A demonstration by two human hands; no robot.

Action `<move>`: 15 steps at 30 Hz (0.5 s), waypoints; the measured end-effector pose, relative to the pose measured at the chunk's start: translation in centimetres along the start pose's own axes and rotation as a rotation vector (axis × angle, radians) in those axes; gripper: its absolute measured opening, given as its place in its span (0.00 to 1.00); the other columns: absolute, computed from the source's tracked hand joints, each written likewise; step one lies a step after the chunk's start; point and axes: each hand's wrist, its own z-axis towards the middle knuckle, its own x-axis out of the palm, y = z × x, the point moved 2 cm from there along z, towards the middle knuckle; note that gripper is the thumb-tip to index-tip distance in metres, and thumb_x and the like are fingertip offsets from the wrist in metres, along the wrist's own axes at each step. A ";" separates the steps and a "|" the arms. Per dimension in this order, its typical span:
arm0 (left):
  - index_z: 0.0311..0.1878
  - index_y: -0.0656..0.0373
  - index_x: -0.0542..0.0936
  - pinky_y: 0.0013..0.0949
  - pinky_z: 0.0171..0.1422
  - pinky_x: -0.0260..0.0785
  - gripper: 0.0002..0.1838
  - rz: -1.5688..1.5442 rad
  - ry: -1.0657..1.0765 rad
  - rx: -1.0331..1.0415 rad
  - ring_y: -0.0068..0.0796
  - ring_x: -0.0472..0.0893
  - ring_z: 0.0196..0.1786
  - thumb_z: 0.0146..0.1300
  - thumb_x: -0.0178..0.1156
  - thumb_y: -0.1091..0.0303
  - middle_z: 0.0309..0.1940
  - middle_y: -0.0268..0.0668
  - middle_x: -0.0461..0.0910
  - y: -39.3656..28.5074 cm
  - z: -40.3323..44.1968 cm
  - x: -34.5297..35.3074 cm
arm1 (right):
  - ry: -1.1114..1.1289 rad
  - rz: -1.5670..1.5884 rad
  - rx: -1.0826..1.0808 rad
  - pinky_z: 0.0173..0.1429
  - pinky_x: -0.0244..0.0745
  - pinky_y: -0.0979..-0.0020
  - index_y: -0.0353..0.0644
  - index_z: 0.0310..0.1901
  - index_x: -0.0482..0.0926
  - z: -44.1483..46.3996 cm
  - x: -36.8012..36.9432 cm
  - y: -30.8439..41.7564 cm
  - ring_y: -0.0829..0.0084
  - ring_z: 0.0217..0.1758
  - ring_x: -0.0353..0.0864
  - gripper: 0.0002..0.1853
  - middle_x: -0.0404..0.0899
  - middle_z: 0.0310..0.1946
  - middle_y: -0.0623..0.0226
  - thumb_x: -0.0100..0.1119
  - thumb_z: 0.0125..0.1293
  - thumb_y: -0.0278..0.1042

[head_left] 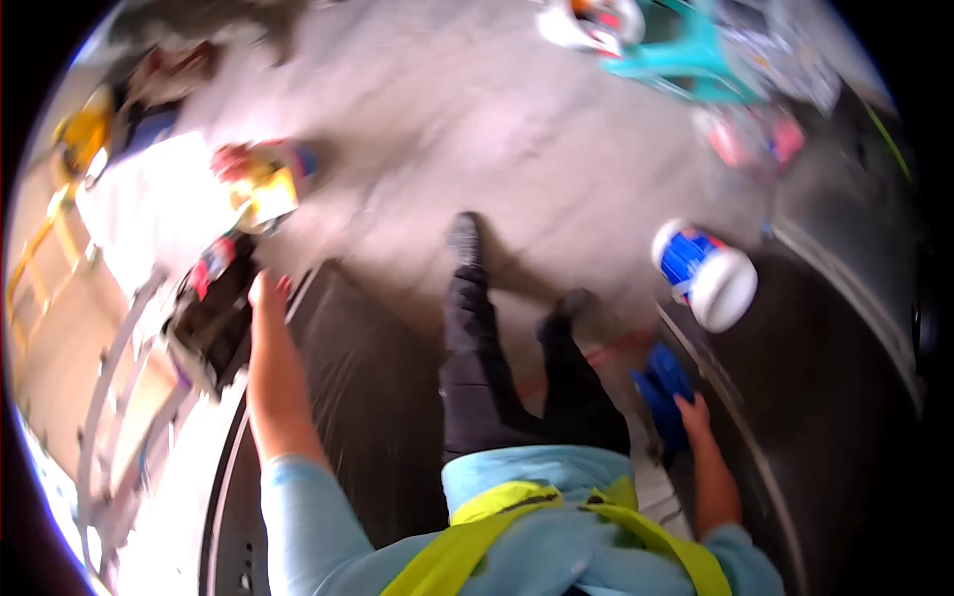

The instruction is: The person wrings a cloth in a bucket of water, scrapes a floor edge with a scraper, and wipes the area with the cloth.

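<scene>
My left hand (268, 288) reaches out beside a dark bag or box (214, 318) at the left; blur hides whether its fingers touch it. Low on the right, my right hand (693, 409) is closed on a blue object (664, 392) that looks like a flat cloth or tool. A white bucket with a blue label (691, 256) lies above that hand, on the dark surface's edge. Red and yellow items (263, 189) sit beyond my left hand.
A turquoise stool (686, 55) stands at the upper right near a white container (591, 22), plastic bags (750, 134) and other clutter. Dark curved panels (358, 397) flank my legs. Yellow metal frames (50, 238) are at the far left. Grey floor (427, 119) stretches ahead.
</scene>
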 end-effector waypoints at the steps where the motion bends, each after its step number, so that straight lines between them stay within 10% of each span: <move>1: 0.66 0.58 0.60 0.48 0.47 0.76 0.33 -0.020 -0.035 -0.047 0.49 0.77 0.50 0.61 0.59 0.58 0.61 0.50 0.64 1.4 0.0 0.7 | -0.138 -0.036 0.021 0.53 0.71 0.64 0.33 0.48 0.78 -0.2 0.3 1.0 0.58 0.47 0.80 0.27 0.81 0.43 0.50 0.67 0.53 0.48; 2: 0.44 0.61 0.71 0.45 0.34 0.77 0.13 0.004 -0.127 -0.046 0.45 0.80 0.37 0.59 0.59 0.65 0.37 0.42 0.72 2.4 -1.9 2.8 | -0.065 0.140 0.054 0.53 0.71 0.63 0.33 0.48 0.77 1.1 0.8 -0.4 0.58 0.48 0.80 0.28 0.81 0.43 0.50 0.67 0.54 0.49; 3: 0.43 0.61 0.70 0.43 0.33 0.78 0.13 0.142 -0.100 -0.046 0.43 0.80 0.34 0.60 0.58 0.66 0.33 0.41 0.70 3.3 -3.3 4.3 | -0.030 0.235 0.051 0.53 0.71 0.63 0.33 0.49 0.77 0.7 0.4 1.8 0.60 0.48 0.80 0.28 0.81 0.44 0.51 0.66 0.54 0.48; 9: 0.69 0.54 0.56 0.32 0.30 0.73 0.34 0.681 0.122 0.267 0.37 0.79 0.37 0.61 0.57 0.67 0.46 0.43 0.75 7.2 -17.9 15.3 | -0.039 0.924 0.212 0.45 0.74 0.69 0.31 0.47 0.77 5.1 1.0 -1.1 0.70 0.39 0.80 0.23 0.81 0.40 0.61 0.65 0.58 0.43; 15: 0.63 0.61 0.67 0.28 0.32 0.74 0.25 1.033 0.490 0.514 0.28 0.81 0.36 0.61 0.55 0.68 0.40 0.41 0.80 14.9 -28.6 28.6 | -0.255 1.333 0.126 0.44 0.74 0.71 0.34 0.46 0.78 11.8 -3.9 -7.1 0.74 0.38 0.79 0.20 0.81 0.39 0.65 0.66 0.58 0.40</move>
